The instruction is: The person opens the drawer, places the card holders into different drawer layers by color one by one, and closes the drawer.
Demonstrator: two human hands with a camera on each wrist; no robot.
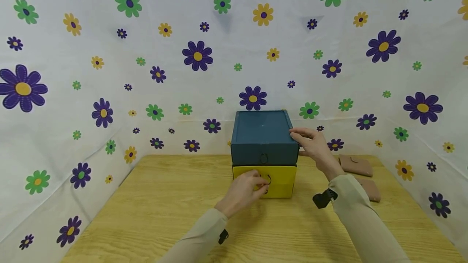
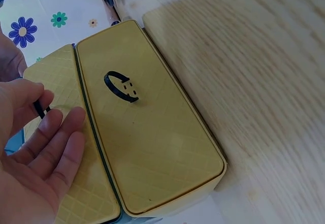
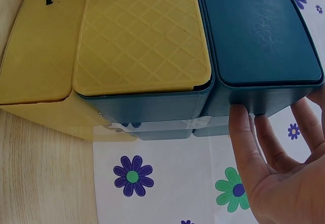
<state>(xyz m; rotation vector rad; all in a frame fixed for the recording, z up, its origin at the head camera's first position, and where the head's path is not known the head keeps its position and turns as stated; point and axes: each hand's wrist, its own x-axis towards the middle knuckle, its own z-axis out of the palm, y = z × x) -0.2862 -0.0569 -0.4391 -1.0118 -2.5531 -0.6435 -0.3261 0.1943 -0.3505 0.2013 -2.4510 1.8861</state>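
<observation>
A small chest of stacked drawers stands on the table, with a blue drawer [image 1: 267,155] on top and two yellow-fronted drawers below. My left hand [image 1: 243,190] is at the yellow front; in the left wrist view its thumb and index finger pinch the black loop handle [image 2: 39,109] of the middle yellow drawer [image 3: 144,36]. The bottom yellow drawer [image 2: 152,148] has its own black loop handle [image 2: 121,87], untouched. My right hand [image 1: 316,149] rests at the chest's right side, its extended fingertips [image 3: 237,113] against the blue side wall near the top drawer.
Two pinkish-brown flat pouches, one farther back [image 1: 356,165] and one nearer [image 1: 371,190], lie to the right of the chest. A flower-patterned white cloth [image 1: 226,72] hangs behind and on both sides. The wooden table [image 1: 175,190] extends left and in front.
</observation>
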